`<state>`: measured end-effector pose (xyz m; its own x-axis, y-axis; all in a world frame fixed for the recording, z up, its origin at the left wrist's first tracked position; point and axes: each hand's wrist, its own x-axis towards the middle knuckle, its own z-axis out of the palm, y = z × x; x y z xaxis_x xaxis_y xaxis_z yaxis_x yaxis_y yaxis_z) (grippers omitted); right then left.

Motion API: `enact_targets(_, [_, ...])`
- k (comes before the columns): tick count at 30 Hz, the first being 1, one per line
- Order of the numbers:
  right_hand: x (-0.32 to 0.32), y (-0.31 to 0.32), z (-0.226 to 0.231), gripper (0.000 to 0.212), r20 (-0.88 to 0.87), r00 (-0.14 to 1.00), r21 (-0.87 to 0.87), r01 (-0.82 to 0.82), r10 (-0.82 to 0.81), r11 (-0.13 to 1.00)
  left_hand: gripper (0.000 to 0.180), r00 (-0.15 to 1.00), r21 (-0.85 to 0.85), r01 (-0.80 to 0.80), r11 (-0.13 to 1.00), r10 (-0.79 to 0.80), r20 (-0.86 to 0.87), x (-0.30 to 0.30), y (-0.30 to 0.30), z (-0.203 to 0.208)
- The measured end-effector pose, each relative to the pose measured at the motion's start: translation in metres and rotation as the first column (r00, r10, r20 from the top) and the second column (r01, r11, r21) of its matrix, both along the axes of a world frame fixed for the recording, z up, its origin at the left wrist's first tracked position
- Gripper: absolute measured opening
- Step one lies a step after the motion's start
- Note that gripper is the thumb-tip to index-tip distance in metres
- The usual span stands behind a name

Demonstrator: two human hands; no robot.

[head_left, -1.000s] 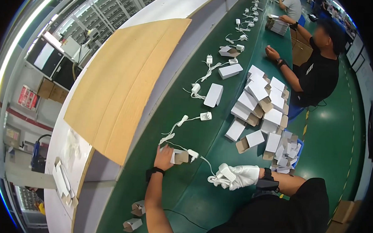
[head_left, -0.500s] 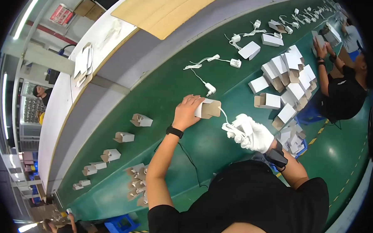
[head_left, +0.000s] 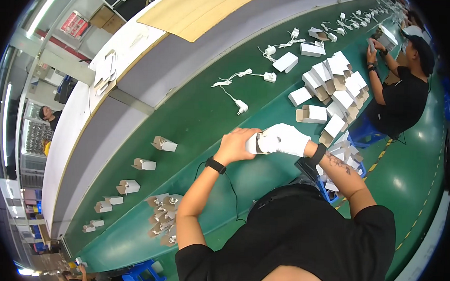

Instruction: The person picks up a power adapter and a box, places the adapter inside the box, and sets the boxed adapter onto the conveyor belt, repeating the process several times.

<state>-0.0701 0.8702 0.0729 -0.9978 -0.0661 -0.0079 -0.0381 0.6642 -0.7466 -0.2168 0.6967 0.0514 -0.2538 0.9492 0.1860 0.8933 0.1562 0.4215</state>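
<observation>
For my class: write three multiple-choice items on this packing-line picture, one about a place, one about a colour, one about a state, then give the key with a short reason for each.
1. Where does the heap of white folded cartons lie?
A. on the green belt to the person's right
B. on the pale wooden board
C. on the floor under the stool

2. What colour is the glove on the right hand?
A. blue
B. white
C. black

3. What is the state of the small box between the hands?
A. lying untouched on the belt
B. held by both hands above the belt
C. stacked on the heap

Key: 1 A, the heap sits on the green belt right of the hands. 2 B, the glove is white, while the left hand is bare. 3 B, both hands meet on the box.
</observation>
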Motion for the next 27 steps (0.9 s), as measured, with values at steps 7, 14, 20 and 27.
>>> enact_targets(7, [-0.018, -0.010, -0.017, 0.021, -0.304, 0.949, 0.347, 0.026, 0.087, 0.937, 0.063, 0.989, -0.020, -0.112, 0.994, 0.113, 0.098, -0.003, -0.005, -0.014])
enact_targets(14, [-0.051, -0.014, -0.037, 0.011, -0.190, 0.940, 0.498, -0.155, 0.282, 0.853, 0.069, 0.836, 0.097, -0.250, 0.964, 0.164, 0.524, -0.001, -0.001, -0.070])
enact_targets(20, [-0.097, -0.002, -0.076, 0.014, -0.001, 0.912, 0.642, -0.314, 0.411, 0.699, 0.063, 0.687, 0.207, -0.421, 0.883, 0.161, 0.708, -0.013, 0.012, -0.127])
enact_targets(27, [-0.165, 0.029, -0.064, 0.013, -0.398, 0.889, 0.630, 0.084, 0.228, 0.772, 0.068, 0.643, 0.358, -0.715, 0.601, 0.364, 0.674, -0.098, -0.024, -0.153])
